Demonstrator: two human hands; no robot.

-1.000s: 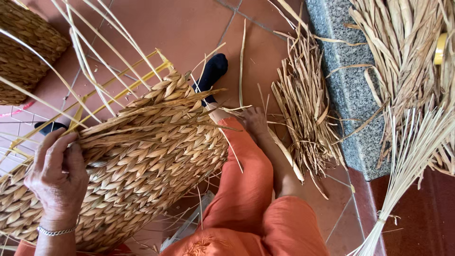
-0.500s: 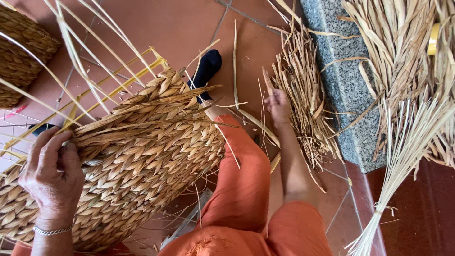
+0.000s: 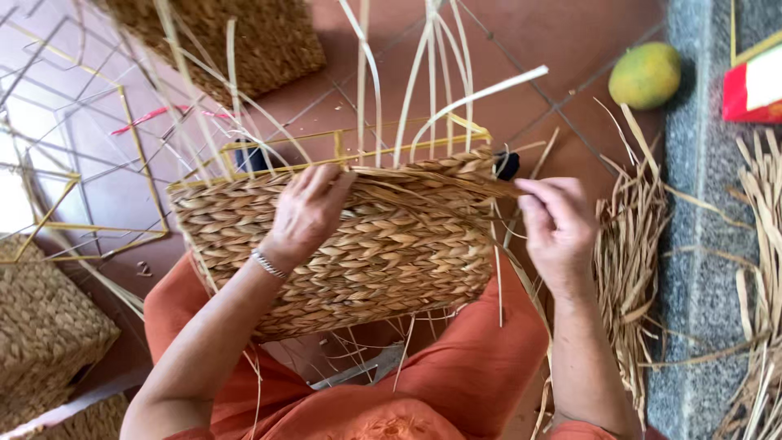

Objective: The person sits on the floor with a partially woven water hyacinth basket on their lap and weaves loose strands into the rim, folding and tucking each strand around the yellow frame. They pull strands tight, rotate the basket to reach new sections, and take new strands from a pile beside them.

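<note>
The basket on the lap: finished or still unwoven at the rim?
Unfinished: the woven basket shows bare yellow wire frame and loose strands above its rim.
</note>
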